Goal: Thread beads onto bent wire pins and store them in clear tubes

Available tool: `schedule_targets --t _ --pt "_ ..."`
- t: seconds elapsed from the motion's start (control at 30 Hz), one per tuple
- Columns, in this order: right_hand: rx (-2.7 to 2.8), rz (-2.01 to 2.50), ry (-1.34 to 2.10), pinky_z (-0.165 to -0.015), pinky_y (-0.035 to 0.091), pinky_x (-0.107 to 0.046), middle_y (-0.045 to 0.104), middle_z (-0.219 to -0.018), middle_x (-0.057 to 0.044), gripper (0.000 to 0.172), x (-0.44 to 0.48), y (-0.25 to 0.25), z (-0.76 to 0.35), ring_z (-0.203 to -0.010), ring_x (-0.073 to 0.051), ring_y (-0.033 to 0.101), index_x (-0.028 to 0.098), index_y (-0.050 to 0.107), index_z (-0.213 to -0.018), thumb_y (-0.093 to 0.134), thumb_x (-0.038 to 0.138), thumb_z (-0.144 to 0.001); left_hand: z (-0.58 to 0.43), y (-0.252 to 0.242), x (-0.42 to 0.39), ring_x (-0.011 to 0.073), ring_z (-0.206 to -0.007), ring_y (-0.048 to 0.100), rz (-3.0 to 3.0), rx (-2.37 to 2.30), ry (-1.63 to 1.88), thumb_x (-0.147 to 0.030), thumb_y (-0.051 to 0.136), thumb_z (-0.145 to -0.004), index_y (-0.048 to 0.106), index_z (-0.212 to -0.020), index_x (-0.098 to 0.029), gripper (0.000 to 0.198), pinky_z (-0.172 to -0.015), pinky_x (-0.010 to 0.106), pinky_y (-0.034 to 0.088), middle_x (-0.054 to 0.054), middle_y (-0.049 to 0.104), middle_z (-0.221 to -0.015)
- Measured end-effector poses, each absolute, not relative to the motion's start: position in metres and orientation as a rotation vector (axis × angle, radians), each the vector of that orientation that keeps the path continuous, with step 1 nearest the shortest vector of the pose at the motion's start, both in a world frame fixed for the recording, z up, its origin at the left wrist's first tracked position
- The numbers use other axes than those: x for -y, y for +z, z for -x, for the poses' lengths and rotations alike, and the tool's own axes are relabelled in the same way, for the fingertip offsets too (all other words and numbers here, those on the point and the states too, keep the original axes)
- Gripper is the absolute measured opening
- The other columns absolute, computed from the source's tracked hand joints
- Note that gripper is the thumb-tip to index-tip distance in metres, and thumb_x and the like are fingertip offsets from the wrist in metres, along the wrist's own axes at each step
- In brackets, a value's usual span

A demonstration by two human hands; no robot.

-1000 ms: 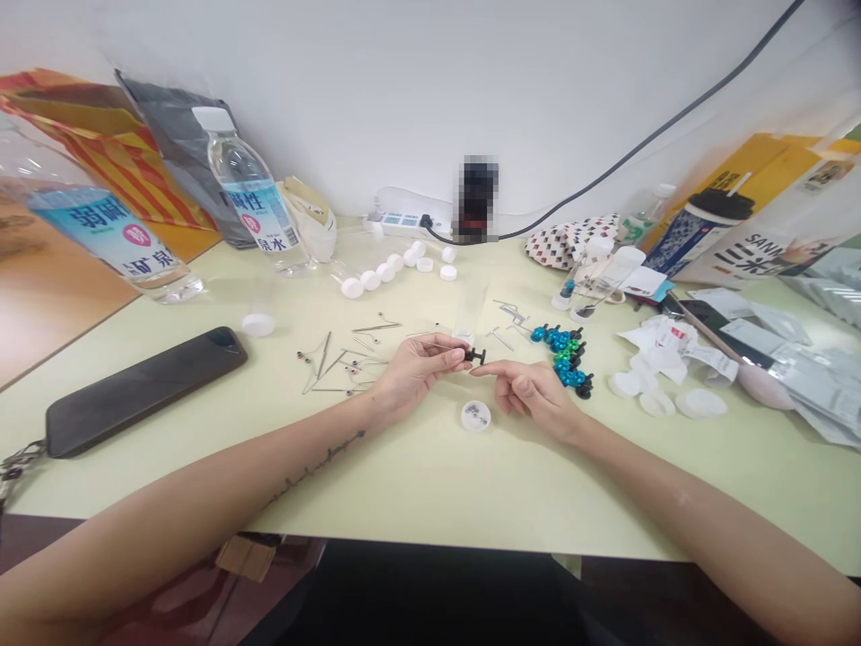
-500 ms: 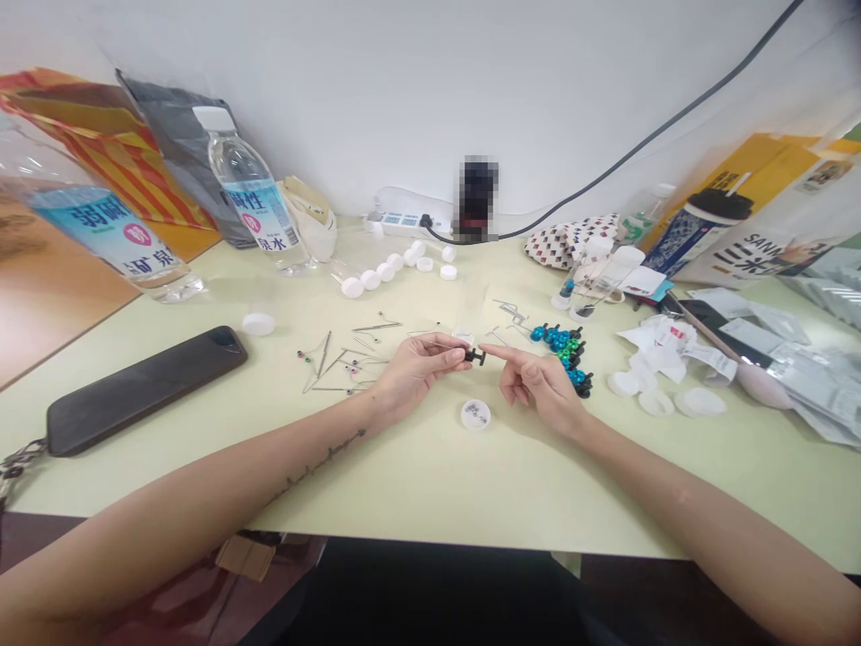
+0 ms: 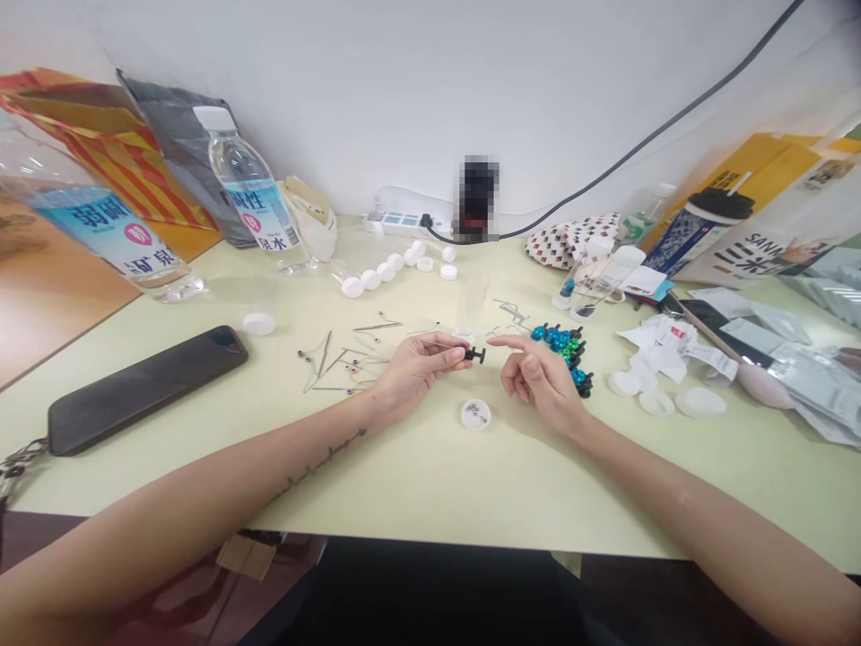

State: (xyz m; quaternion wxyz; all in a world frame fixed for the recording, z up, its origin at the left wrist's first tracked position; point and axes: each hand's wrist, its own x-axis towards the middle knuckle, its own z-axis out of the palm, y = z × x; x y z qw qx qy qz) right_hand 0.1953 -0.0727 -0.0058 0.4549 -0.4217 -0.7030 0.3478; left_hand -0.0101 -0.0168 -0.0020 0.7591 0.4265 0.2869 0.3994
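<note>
Right fingers [image 3: 515, 343] withdrawn; black piece [image 3: 478, 355] juts from left fingers [image 3: 447, 360].

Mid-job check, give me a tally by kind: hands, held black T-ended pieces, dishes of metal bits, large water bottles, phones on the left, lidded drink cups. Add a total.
Left hand and right hand: 2
Black T-ended piece: 1
Dish of metal bits: 1
Large water bottles: 2
Phone: 1
Lidded cup: 1
Total: 8

I count two blue-labelled bottles [image 3: 259, 215], one round dish [image 3: 476, 426] and one held tool [image 3: 476, 355].
</note>
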Motion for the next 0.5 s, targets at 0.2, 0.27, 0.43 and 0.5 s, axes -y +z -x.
schedule_targets --t 0.2,0.27,0.43,0.5 --pt "1.839 1.07 0.895 -0.047 0.034 -0.022 0.054 -0.058 0.001 0.055 0.0719 -0.0083 -0.1948 -0.044 -0.009 0.041 0.012 0.063 -0.113 0.028 0.051 -0.098 0.0101 -0.0005 0.0178 0.0101 -0.068 0.064 -0.919 -0.634 0.866 -0.018 0.078 -0.069 0.073 -0.083 -0.012 0.016 -0.076 0.024 0.048 0.002 0.07 -0.07" --pt "1.88 1.06 0.872 -0.049 0.035 -0.023 0.054 -0.057 0.001 0.056 0.0726 -0.0078 -0.1942 -0.046 -0.009 0.042 0.012 0.066 -0.109 0.027 0.052 -0.097 0.01 -0.0002 0.018 0.0106 -0.069 0.065 -0.924 -0.63 0.864 -0.018 0.077 -0.07 0.072 -0.084 -0.012 0.016 -0.077 0.024 0.047 0.002 0.07 -0.069" --pt "1.912 1.001 0.819 -0.048 0.034 -0.022 0.053 -0.056 0.001 0.056 0.0742 -0.005 -0.1946 -0.045 -0.009 0.042 0.014 0.066 -0.11 0.027 0.052 -0.097 0.0099 -0.0007 0.0178 0.0108 -0.069 0.065 -0.937 -0.628 0.867 -0.018 0.076 -0.071 0.072 -0.085 -0.013 0.016 -0.077 0.024 0.047 0.001 0.069 -0.066" --pt "1.904 0.963 0.802 -0.048 0.033 -0.023 0.053 -0.057 0.001 0.057 0.0746 -0.0045 -0.1955 -0.046 -0.009 0.041 0.013 0.064 -0.114 0.026 0.053 -0.097 0.0099 -0.0009 0.0176 0.0106 -0.069 0.065 -0.943 -0.631 0.869 -0.019 0.077 -0.07 0.072 -0.085 -0.013 0.016 -0.077 0.024 0.047 0.002 0.07 -0.068"
